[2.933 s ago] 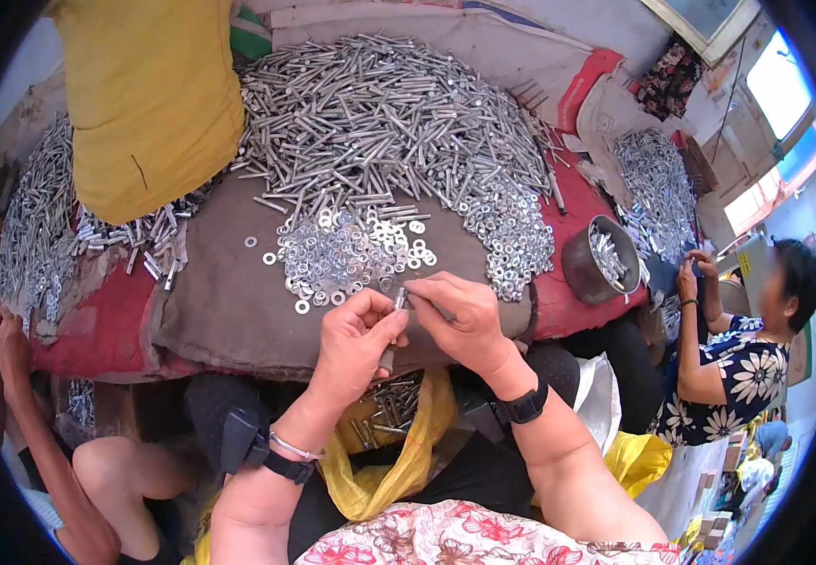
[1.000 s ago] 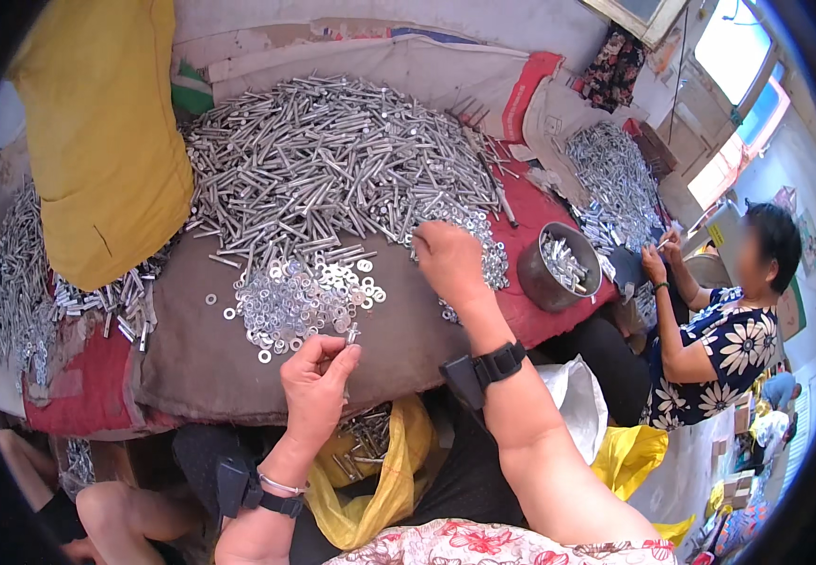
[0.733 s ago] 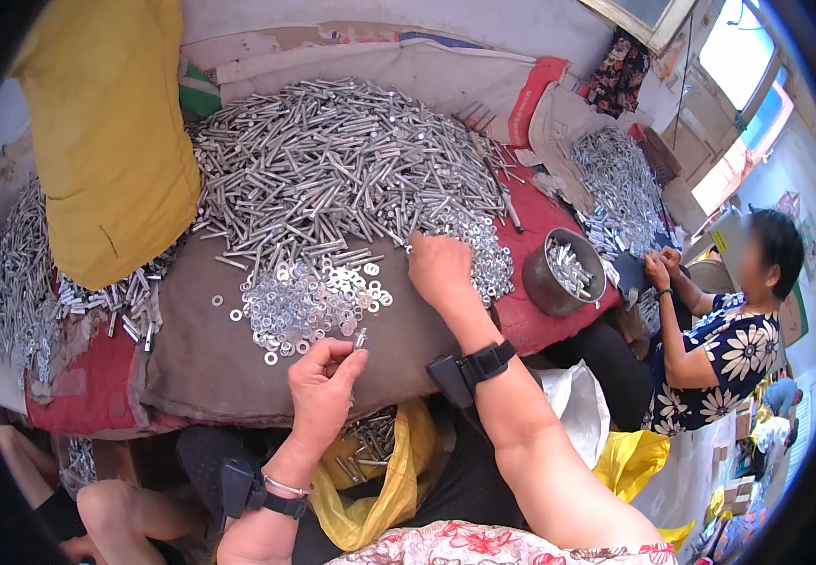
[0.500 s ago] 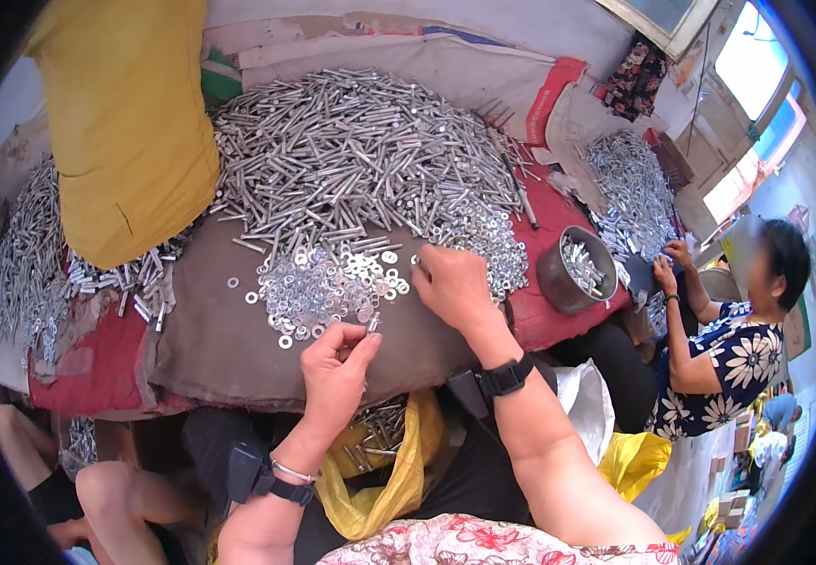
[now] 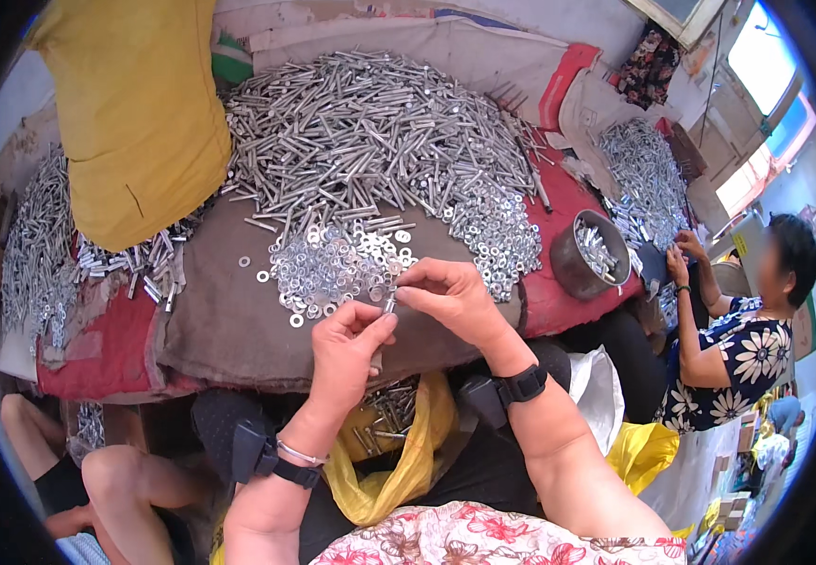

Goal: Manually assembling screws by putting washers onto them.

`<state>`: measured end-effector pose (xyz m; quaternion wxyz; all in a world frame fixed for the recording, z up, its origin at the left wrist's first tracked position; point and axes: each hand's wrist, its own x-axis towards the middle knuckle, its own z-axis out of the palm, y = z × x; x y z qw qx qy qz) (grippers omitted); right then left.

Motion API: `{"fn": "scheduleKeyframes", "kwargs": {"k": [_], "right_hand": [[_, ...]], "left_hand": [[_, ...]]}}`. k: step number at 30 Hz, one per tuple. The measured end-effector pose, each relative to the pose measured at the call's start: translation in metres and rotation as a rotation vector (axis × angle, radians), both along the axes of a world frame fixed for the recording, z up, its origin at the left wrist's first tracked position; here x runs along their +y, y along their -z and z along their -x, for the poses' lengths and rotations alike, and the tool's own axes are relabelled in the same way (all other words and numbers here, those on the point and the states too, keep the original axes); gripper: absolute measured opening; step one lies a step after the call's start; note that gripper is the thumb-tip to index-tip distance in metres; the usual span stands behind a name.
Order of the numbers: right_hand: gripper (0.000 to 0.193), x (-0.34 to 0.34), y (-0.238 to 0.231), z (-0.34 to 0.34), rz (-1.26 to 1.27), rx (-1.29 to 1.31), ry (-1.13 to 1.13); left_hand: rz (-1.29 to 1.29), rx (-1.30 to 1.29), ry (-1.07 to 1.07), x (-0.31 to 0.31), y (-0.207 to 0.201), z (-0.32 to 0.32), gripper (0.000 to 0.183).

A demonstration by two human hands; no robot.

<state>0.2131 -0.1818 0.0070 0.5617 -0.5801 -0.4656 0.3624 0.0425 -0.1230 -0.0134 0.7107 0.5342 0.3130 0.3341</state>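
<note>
In front of the washer pile, my two hands meet. My left hand (image 5: 344, 347) pinches a short metal bolt (image 5: 390, 304) between thumb and fingers, its tip pointing up; most of it is hidden in the grip. My right hand (image 5: 453, 299) is closed at that tip, thumb and forefinger pressed together. Whatever it holds there is too small to make out, possibly a washer or nut. Just beyond lies a heap of flat washers (image 5: 328, 268), with a pile of small nuts or rings (image 5: 497, 240) to its right. A large mound of bolts (image 5: 370, 132) rises behind both.
A dented metal pot (image 5: 566, 262) with short metal pieces stands at right. A yellow sack (image 5: 140, 122) leans at left. An open yellow bag (image 5: 424, 447) with bolts hangs below the table's near edge. A co-worker (image 5: 733, 363) handles pieces at far right; another person's bare knees (image 5: 126, 480) show lower left.
My right hand has moved left from beside the washers to the bolt tip. My left hand has shifted slightly right and up. The view has tilted a little.
</note>
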Motion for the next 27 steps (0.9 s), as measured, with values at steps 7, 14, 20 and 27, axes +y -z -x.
{"fn": "scheduleKeyframes", "kwargs": {"k": [7,14,20,27], "right_hand": [[0.014,-0.007,-0.017,-0.009,0.013,-0.075,-0.131],[0.017,0.001,-0.012,-0.003,0.266,-0.092,-0.070],[0.031,0.001,-0.010,0.010,0.180,-0.537,0.128],[0.073,0.008,-0.014,0.017,0.142,0.547,-0.443]], "left_hand": [[0.115,0.039,0.159,0.003,-0.006,0.004,0.007],[-0.982,0.251,-0.088,0.002,0.010,-0.001,0.009],[-1.016,0.263,-0.077,-0.002,0.004,-0.001,0.009],[-0.975,0.047,0.082,-0.020,-0.002,0.002,0.010]]}}
